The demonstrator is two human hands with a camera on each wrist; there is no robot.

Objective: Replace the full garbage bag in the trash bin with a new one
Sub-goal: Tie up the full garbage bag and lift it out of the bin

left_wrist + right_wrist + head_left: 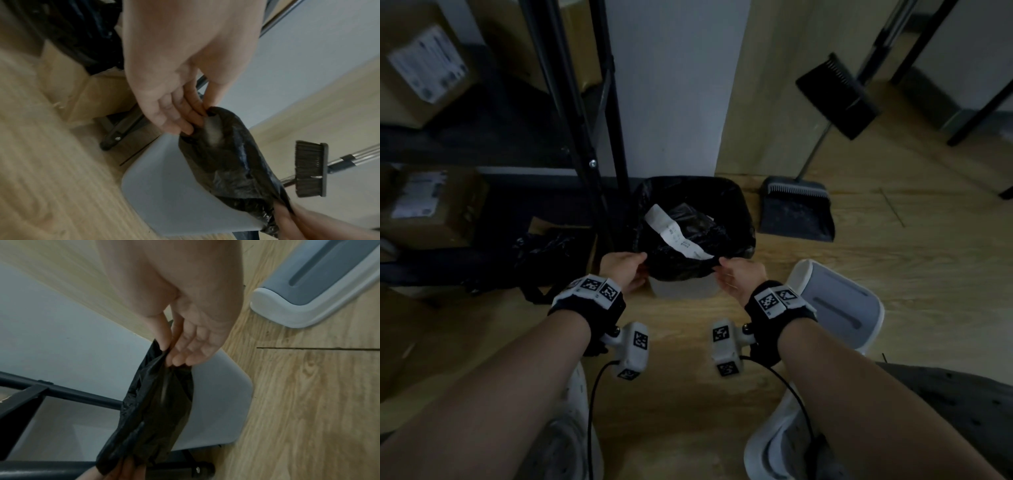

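Note:
A pale grey trash bin [683,289] stands on the floor by a white pillar, lined with a black garbage bag [690,222] that holds crumpled black plastic and a white paper strip [676,233]. My left hand [625,265] pinches the bag's near left edge [207,113] between thumb and fingers. My right hand [736,274] pinches the near right edge [164,353]. Between my hands the bag edge is lifted off the near rim [168,178]. The bin's grey and white lid [839,305] lies on the floor to the right.
A black metal shelf rack [585,137] with cardboard boxes [424,65] stands at left, loose black plastic [544,246] beside it. A dustpan [796,212] and broom [835,92] lean at the back right. My white shoes [780,442] stand on the wood floor [928,257].

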